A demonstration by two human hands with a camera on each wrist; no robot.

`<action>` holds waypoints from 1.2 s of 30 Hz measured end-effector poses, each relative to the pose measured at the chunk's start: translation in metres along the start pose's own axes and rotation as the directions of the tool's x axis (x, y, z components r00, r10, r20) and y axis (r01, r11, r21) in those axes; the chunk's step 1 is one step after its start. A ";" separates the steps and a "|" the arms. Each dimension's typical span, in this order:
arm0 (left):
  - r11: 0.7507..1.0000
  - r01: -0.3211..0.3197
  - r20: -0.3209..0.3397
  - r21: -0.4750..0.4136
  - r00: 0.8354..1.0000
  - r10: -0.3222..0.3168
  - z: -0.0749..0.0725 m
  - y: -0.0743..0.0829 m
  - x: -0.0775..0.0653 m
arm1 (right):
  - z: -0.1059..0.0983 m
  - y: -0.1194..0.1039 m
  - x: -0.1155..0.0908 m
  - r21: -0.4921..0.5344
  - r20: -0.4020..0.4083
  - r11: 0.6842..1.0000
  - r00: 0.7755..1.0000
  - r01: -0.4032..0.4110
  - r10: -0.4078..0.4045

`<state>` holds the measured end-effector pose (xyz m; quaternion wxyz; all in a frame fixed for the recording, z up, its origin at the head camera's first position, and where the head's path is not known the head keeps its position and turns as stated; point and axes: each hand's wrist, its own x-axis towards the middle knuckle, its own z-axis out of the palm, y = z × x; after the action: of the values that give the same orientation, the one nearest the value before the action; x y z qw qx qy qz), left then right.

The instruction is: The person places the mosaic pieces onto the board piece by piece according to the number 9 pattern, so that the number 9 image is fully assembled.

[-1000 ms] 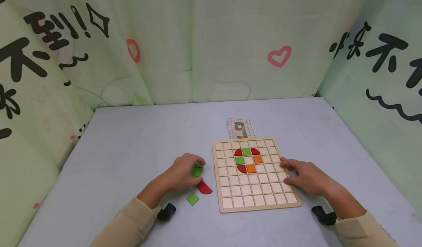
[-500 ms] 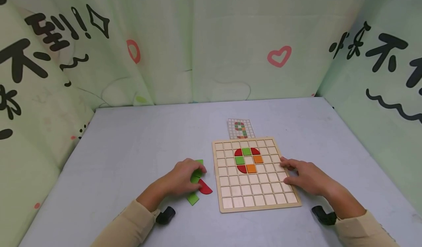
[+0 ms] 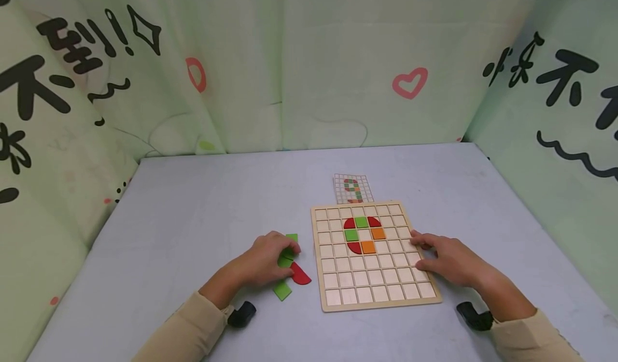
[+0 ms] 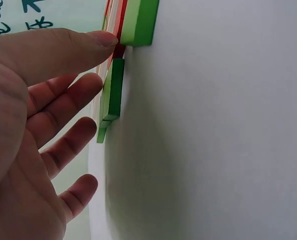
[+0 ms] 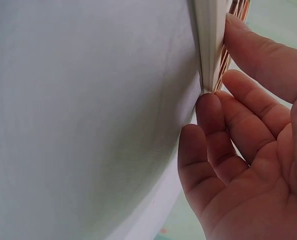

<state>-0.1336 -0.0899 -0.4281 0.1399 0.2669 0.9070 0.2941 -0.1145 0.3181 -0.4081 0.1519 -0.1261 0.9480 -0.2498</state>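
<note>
My left hand (image 3: 270, 257) is over a small cluster of loose pieces left of the board. Its thumb touches or nearly touches a red rounded piece (image 3: 301, 274). Under and beside the fingers lie green square tiles (image 3: 286, 263), partly hidden; another green tile (image 4: 139, 22) shows near the thumb in the left wrist view. My right hand (image 3: 451, 257) rests its thumb and fingertips on the right edge of the wooden grid board (image 3: 376, 304). Red quarter-round pieces (image 3: 354, 248), green squares (image 3: 351, 235) and orange squares (image 3: 368, 247) form a ring in the board's upper part.
Behind the board lies a printed pattern card (image 3: 352, 188), its lower part covered by the board. The white table (image 3: 203, 212) meets a pale green curtain (image 3: 333, 83) at the back and both sides.
My left hand has shifted slightly toward the near side, its thumb coming to the red piece. More of the far green tile shows. The right hand and board have stayed still.
</note>
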 end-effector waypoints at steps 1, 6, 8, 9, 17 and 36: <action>1.000 0.001 -0.003 0.003 1.000 -0.001 -0.001 0.000 0.000 | 0.000 0.000 0.000 0.000 0.000 1.000 1.000 -0.001 0.001; 0.999 0.042 -0.004 0.013 0.999 -0.042 -0.001 -0.001 -0.001 | 0.001 0.000 0.000 -0.001 -0.001 1.000 1.000 -0.007 0.007; 0.998 0.055 -0.007 0.021 0.998 -0.054 -0.001 -0.002 -0.001 | 0.001 0.001 0.000 -0.005 -0.004 1.000 1.000 -0.006 0.006; 0.998 0.057 -0.011 0.023 0.998 -0.057 -0.001 -0.002 -0.001 | 0.001 0.001 0.000 -0.006 -0.005 1.000 1.000 -0.005 0.005; 0.996 0.092 -0.014 0.010 0.996 -0.092 -0.003 -0.004 -0.002 | 0.002 0.001 0.000 -0.006 -0.006 1.000 1.000 -0.004 0.004; 0.985 0.166 -0.059 0.045 0.985 -0.163 -0.010 -0.012 -0.002 | 0.001 0.003 0.001 -0.007 -0.002 1.000 1.000 -0.003 0.003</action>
<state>-0.1403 -0.1037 -0.4271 0.1319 0.1863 0.9365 0.2661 -0.1155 0.3193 -0.4107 0.1508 -0.1247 0.9492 -0.2465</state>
